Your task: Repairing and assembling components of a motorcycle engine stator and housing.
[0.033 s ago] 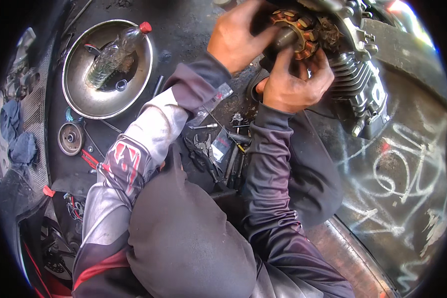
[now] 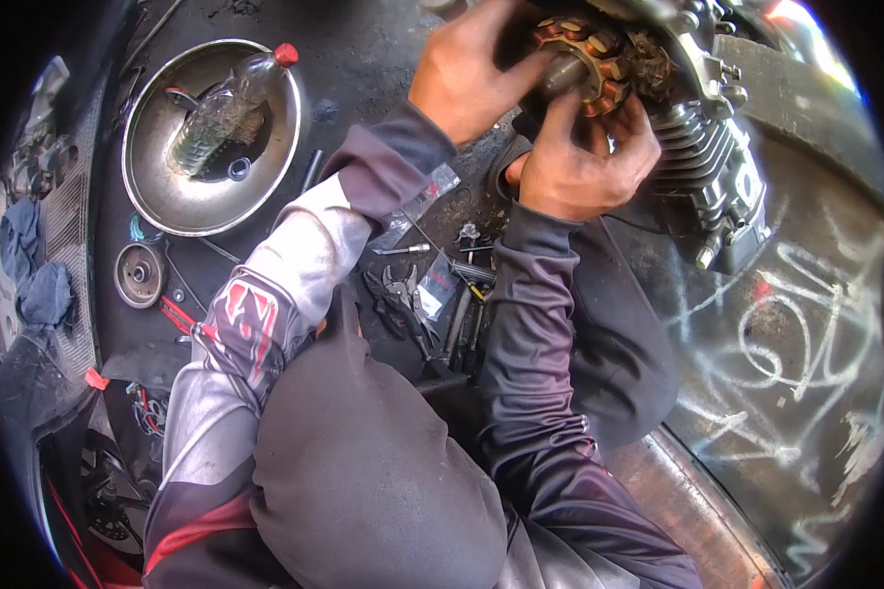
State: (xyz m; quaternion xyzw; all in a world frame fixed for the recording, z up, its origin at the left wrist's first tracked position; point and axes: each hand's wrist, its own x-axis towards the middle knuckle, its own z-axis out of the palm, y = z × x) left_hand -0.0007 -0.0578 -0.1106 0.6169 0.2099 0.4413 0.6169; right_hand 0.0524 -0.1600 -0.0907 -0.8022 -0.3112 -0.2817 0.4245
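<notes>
- Nearest to the camera, the person's dark-clad knees and the grey-and-black sleeves are seen, and both forearms are stretched upward to the work.
- Between the arms, loose hand tools are spread on the dirty floor, pliers and sockets among them.
- Further left, a metal bowl is placed, in which a plastic bottle with a red cap is laid; a small round pulley-like part is seen just below it.
- The right hand is closed around the lower edge of the stator, with the fingers curled under it.
- The left hand is pressed on the stator's left side; whether a tool is gripped in it cannot be told.
- The stator is located at the top of the view, on the side of the finned engine cylinder.
- It appears as a ring of copper-orange coils around a dark hub, quite greasy.
- It is judged that the thin coil windings could be scratched or the wires torn if the part is pulled crookedly; with oily fingers, it could also be dropped onto the tools below.
</notes>
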